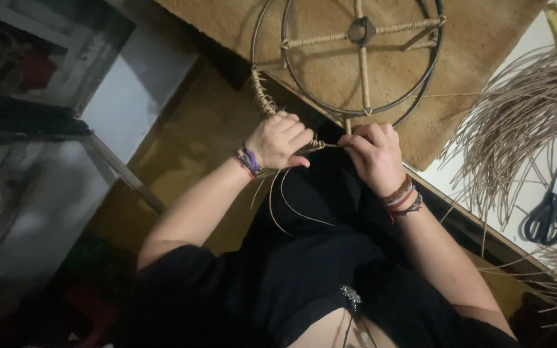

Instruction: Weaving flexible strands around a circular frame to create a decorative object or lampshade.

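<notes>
I see a tan woven mat [330, 71] spread over the floor, its near edge running diagonally toward the lower right; on it lies a round metal frame [356, 58] of dark rings with wrapped spokes, its near rim at the mat's near edge; beyond the mat's right edge, a loose heap of rattan strands [517, 116] fans over a pale surface, black scissors [547, 216] lying among them; my left hand [278, 142] is curled shut around the frame's rim where the wrapping ends; my right hand [374, 154] sits just beside it, fingers pinched closed on a thin strand [327, 145] stretched between both hands; loose ends [278, 200] trail beneath.
</notes>
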